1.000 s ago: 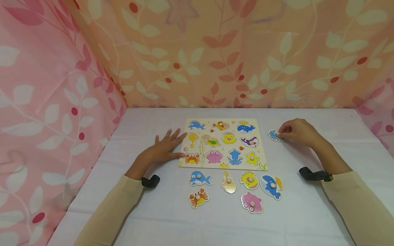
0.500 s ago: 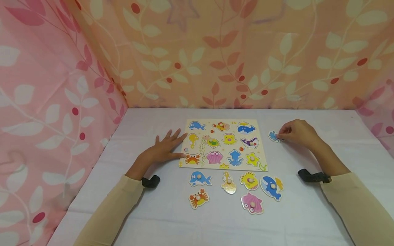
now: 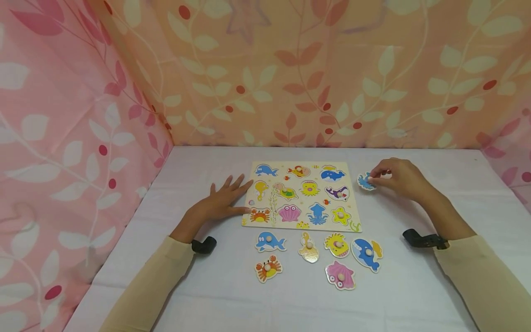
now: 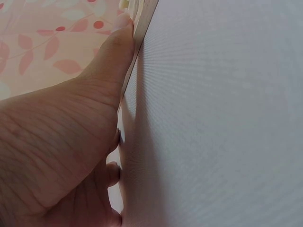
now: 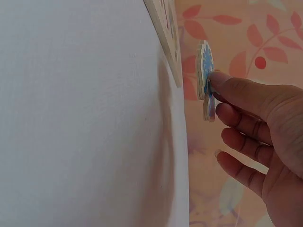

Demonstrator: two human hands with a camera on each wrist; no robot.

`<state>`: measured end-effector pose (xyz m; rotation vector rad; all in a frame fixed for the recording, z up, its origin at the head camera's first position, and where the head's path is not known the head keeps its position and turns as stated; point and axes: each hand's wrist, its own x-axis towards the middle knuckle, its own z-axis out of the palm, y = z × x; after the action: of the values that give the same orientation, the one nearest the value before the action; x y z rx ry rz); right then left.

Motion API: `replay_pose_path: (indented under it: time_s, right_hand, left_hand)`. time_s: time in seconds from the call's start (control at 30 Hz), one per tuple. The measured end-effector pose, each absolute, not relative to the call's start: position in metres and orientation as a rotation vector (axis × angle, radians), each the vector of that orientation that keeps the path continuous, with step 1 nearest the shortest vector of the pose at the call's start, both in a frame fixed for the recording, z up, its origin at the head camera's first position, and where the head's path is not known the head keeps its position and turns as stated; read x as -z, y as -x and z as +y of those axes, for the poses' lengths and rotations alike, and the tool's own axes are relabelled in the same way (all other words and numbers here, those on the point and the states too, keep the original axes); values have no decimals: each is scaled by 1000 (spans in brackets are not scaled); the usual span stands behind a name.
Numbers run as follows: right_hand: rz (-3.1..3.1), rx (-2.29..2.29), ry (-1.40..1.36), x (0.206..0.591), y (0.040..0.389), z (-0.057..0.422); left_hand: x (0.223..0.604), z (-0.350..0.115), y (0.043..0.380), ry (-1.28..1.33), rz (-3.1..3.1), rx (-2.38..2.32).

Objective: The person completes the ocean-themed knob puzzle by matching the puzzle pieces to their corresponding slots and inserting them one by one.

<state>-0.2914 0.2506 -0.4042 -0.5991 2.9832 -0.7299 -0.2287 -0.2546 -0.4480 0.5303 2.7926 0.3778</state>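
Observation:
My right hand (image 3: 401, 177) pinches a blue squid puzzle piece (image 3: 365, 181) to the right of the wooden sea-animal puzzle board (image 3: 300, 203). In the right wrist view the squid piece (image 5: 205, 78) is held clear of the white cloth, thumb and index finger at its face, the other fingers loosely bent. My left hand (image 3: 220, 198) lies with fingers spread at the board's left edge, the thumb on its lower left corner near the printed crab. Knobbed pieces such as the turtle (image 3: 285, 190) and the starfish (image 3: 341, 215) sit in the board; the squid slot (image 3: 317, 214) shows its printed picture.
In front of the board lie loose knobbed pieces: a blue whale (image 3: 270, 241), a crab (image 3: 268, 268), a seahorse (image 3: 309, 249), a yellow octopus (image 3: 337, 245), a larger whale (image 3: 366, 254) and a pink shell (image 3: 340, 275). Patterned curtains (image 3: 290, 74) hang behind and at the sides.
The right hand has moved the squid piece slightly left, closer to the board, and the piece has turned a little. The left hand and the loose pieces have stayed put.

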Motion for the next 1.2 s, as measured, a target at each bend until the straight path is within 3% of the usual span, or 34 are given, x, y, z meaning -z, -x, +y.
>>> replay_pose_path:
  time_s: [0.53, 1.2]
  right_hand:
    - [2928, 887, 843, 392, 266, 213]
    - [2840, 843, 910, 387, 240, 171]
  left_hand:
    - [447, -254, 226, -529, 2800, -383]
    - [444, -254, 225, -532, 2790, -406]
